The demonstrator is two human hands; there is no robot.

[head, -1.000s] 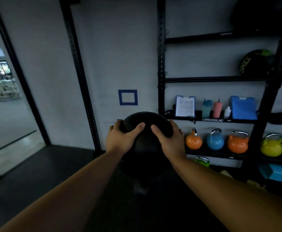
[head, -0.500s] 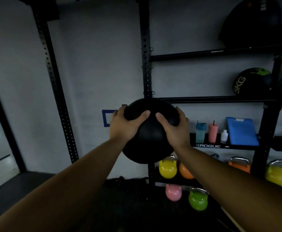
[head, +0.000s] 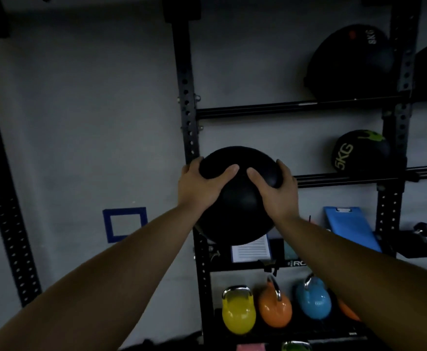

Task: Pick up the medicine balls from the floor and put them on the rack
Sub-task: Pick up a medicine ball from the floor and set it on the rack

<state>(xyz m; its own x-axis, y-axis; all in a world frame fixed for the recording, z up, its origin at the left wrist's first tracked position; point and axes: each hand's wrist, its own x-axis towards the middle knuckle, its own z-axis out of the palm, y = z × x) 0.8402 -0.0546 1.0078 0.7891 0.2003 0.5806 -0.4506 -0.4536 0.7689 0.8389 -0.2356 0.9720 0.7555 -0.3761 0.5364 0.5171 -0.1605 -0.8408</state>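
A plain black medicine ball (head: 237, 214) is held up in front of me between both hands. My left hand (head: 202, 186) grips its upper left side and my right hand (head: 278, 191) its upper right side. It hangs just in front of the black rack's left upright (head: 185, 97), level with the middle shelf rail (head: 346, 177). On that rail rests a black ball marked 5KG (head: 359, 153). A larger ball marked 8KG (head: 352, 62) sits on the top rail (head: 258, 111).
Below, a shelf carries a clipboard with paper (head: 251, 250) and a blue clipboard (head: 352, 228). Yellow (head: 237, 312), orange (head: 274, 309) and blue (head: 314, 301) kettlebells stand on the lower shelf. A blue tape square (head: 125, 224) marks the grey wall; another perforated upright (head: 7, 211) stands far left.
Both hands have raised the black ball higher and brought it closer to the rack; my view has tilted upward, so the top shelf and the 8KG ball now show.
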